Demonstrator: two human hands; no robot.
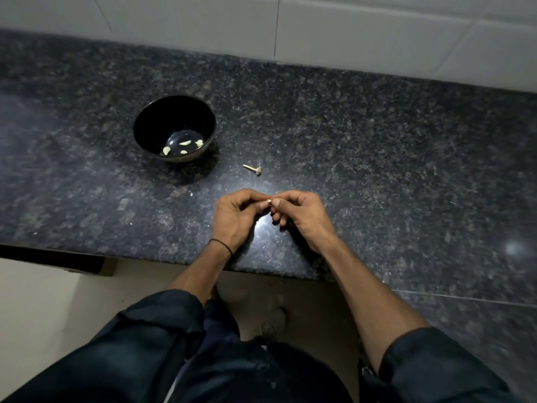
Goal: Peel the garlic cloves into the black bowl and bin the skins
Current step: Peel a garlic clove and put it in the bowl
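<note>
A black bowl (151,117) stands on the dark granite counter (363,146) to the left of centre, with several pale peeled garlic cloves (184,143) lying in its bottom. My left hand (235,216) and my right hand (299,216) meet over the counter's front part, fingertips pinched together on one small garlic clove (268,202), of which only a pale tip shows. A bare garlic stem with its root end (253,169) lies on the counter between the bowl and my hands.
A white tiled wall (319,30) runs along the back of the counter. The counter's front edge (145,253) passes just under my wrists, with floor and my dark trousers below. A tiny skin fragment (191,194) lies left of my hands. No bin is in view.
</note>
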